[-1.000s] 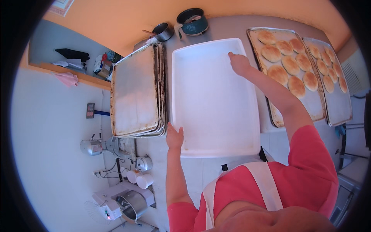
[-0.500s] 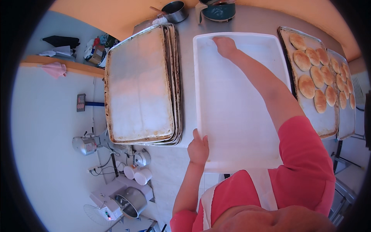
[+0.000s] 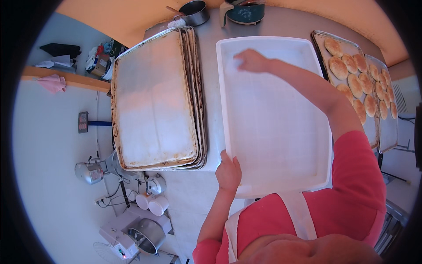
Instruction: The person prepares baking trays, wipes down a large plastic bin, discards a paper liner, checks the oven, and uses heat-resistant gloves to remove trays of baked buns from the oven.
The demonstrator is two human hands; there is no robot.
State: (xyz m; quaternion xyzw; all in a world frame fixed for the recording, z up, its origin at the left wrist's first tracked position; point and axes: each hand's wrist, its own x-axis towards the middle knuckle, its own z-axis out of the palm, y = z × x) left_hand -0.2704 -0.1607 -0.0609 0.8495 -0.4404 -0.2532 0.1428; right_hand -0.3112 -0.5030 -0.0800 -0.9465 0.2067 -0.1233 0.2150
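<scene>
A large shallow white plastic tray [image 3: 281, 132] lies lengthwise before me on the metal table. My left hand [image 3: 229, 172] is closed on its near left rim, thumb up along the wall. My right arm reaches across the tray to its far left corner. There my right hand [image 3: 249, 60] is closed, low over the tray's floor and somewhat blurred. A pale smear shows at its fingertips; whatever it holds is too indistinct to name. Beside the tray on the left is a stack of worn baking sheets [image 3: 154, 101].
To the right, baking sheets hold golden oval buns [image 3: 355, 86]. At the back of the metal table [image 3: 211, 88] stand a saucepan [image 3: 195, 14] and a dark green pot [image 3: 246, 14]. A mixer with a steel bowl [image 3: 147, 235] and white buckets [image 3: 158, 205] are at lower left.
My right hand has moved slightly nearer and left from the tray's far rim. My left hand keeps its hold on the rim. The whole view has shifted a little.
</scene>
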